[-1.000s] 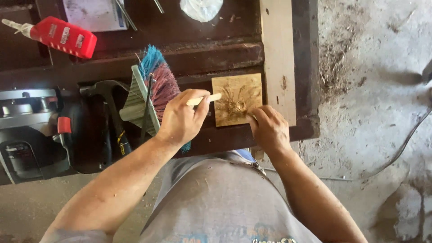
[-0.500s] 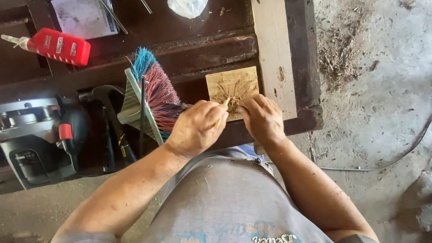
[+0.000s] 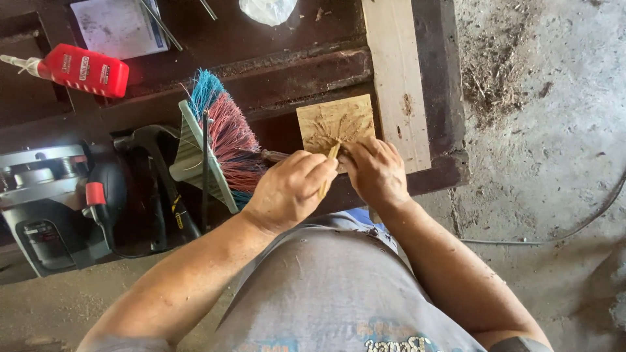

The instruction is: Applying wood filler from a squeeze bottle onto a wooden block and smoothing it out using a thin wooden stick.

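Note:
A small square wooden panel (image 3: 336, 120) with a carved relief lies on the dark workbench (image 3: 287, 78). My left hand (image 3: 290, 189) grips a thin pale wooden-handled carving tool (image 3: 331, 156) whose tip rests on the panel's near edge. Just right of it, my right hand (image 3: 375, 171) presses down on the panel's lower right part, with its fingers touching the tool's tip. Both hands sit close together at the bench's front edge.
A brush with blue and pink bristles (image 3: 218, 140) lies left of my hands. A hammer (image 3: 160, 182) and a grey power tool (image 3: 45, 202) sit further left. A red bottle (image 3: 81, 68), paper (image 3: 114, 26) and a pale plank (image 3: 398, 78) lie on the bench. A cable (image 3: 574, 225) crosses the concrete floor.
My hands have drawn together over the panel's near edge. The left hand has turned the tool so that its tip now meets the wood, and the right hand has slid left to the tip.

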